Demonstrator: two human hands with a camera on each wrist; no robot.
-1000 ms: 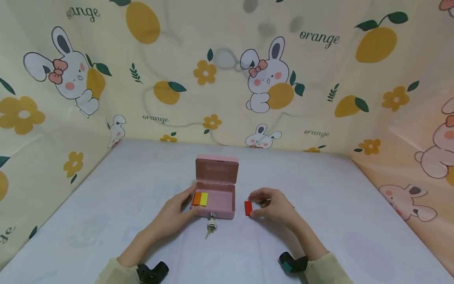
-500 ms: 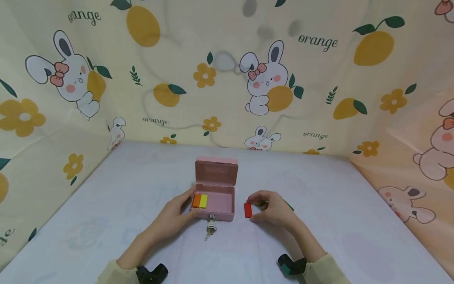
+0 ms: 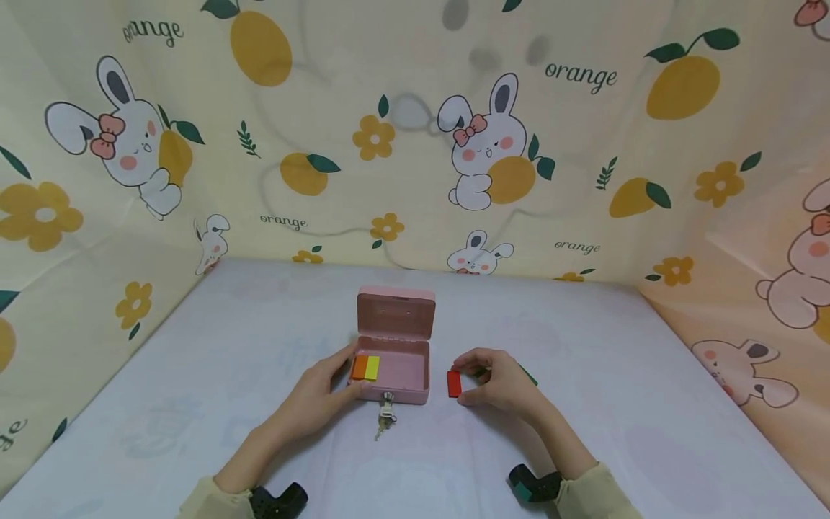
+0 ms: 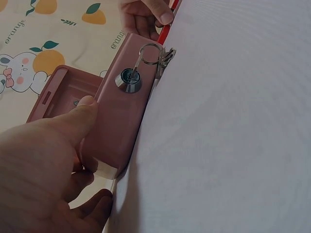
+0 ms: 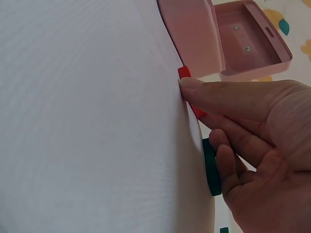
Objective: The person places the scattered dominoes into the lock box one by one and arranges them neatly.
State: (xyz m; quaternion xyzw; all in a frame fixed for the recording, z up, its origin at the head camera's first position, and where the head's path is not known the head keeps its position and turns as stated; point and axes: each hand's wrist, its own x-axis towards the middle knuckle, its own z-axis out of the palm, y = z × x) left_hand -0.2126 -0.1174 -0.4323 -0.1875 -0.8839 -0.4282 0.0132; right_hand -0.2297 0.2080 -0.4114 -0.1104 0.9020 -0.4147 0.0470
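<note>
A pink cash box (image 3: 411, 396) stands with its lid raised at the middle of the table. My left hand (image 3: 318, 389) grips its left end, thumb on the front wall. Inside, at the left, an orange block (image 3: 359, 367) and a yellow block (image 3: 372, 368) lie side by side. Keys (image 3: 385, 418) hang from the front lock. To the right of the box, my right hand (image 3: 506, 382) pinches a flat red block (image 3: 454, 384) between thumb and finger, low at the tabletop. A green block (image 5: 211, 167) sits beside its other fingers, mostly hidden in the head view.
A white cloth covers the table (image 3: 259, 310). Patterned fabric (image 3: 415, 130) with rabbits and oranges rises behind it and on both sides. In the right wrist view, another dark green piece (image 5: 224, 230) shows at the bottom edge. Each wrist wears a black device (image 3: 534, 483).
The head view has shifted slightly, and a bit more of the green block shows behind the right hand. Both hands, the box and the red block stay in about the same places.
</note>
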